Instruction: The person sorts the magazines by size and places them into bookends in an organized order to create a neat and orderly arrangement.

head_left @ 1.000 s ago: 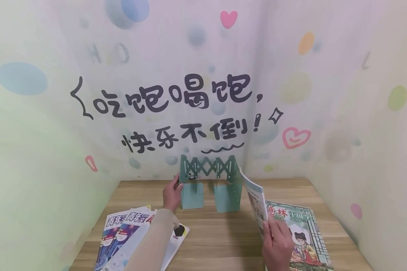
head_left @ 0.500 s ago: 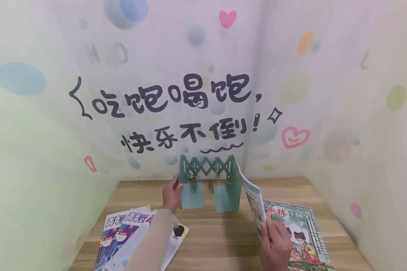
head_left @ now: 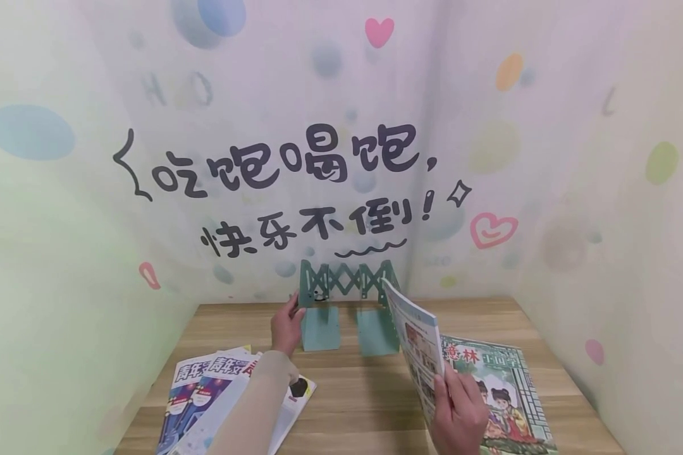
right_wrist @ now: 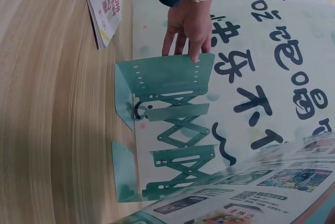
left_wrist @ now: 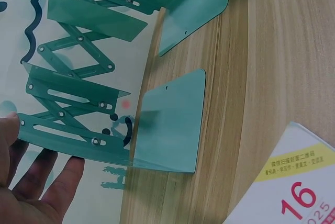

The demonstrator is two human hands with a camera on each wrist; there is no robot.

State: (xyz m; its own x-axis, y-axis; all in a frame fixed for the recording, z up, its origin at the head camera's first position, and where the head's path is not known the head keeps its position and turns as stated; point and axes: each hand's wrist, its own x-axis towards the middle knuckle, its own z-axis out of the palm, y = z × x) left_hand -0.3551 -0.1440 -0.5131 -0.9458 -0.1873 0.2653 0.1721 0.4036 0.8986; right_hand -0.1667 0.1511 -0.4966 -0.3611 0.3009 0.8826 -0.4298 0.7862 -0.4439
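Note:
A green expandable bookend (head_left: 347,278) with scissor-like links stands against the back wall. At its left side plate, my left hand (head_left: 287,325) pinches the upper edge, thumb on one face and fingers on the other, as the right wrist view shows the hand (right_wrist: 191,28) too. My right hand (head_left: 461,411) grips a magazine (head_left: 415,341) near its lower edge. The magazine is tilted upright, its far corner in front of the bookend's right side plate, which it partly hides. In the right wrist view the magazine's printed face (right_wrist: 246,192) fills the lower right.
Several magazines (head_left: 196,392) lie fanned on the wooden table (head_left: 358,398) at the left, partly under my left forearm. Another magazine (head_left: 512,404) lies flat at the right, beside my right hand. A printed cloth wall (head_left: 341,82) closes off the back.
The magazine in my right hand has moved left, from beside the bookend's right side plate to in front of it, and its printed face shows more. My left hand stays on the bookend.

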